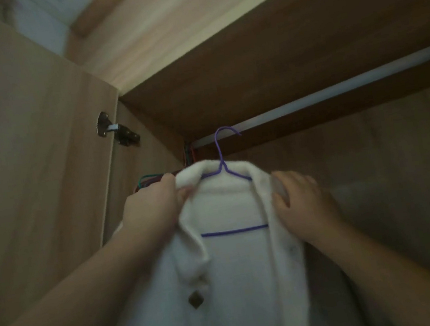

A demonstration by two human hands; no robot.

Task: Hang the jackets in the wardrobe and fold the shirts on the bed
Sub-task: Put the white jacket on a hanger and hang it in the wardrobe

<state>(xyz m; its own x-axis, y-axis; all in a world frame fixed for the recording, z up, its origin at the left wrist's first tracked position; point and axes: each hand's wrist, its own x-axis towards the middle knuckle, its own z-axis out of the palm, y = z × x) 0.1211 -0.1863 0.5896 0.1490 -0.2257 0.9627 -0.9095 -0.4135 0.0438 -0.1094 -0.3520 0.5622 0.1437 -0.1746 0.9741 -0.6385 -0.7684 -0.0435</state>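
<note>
A white fleece jacket [235,266] with dark buttons hangs on a purple wire hanger [222,161] inside the wardrobe. The hanger's hook sits at the white rail [337,90], near its left end; whether it rests on the rail I cannot tell. My left hand [156,208] pinches the jacket's left collar at the shoulder. My right hand [303,200] lies on the right shoulder of the jacket with its fingers fairly straight, thumb against the front edge.
The open wardrobe door [27,163] with a metal hinge [117,130] stands at the left. Several empty coloured hangers [152,179] bunch at the rail's far left behind my left hand. A wooden shelf [274,42] runs above the rail. The wardrobe's back wall shows at the right.
</note>
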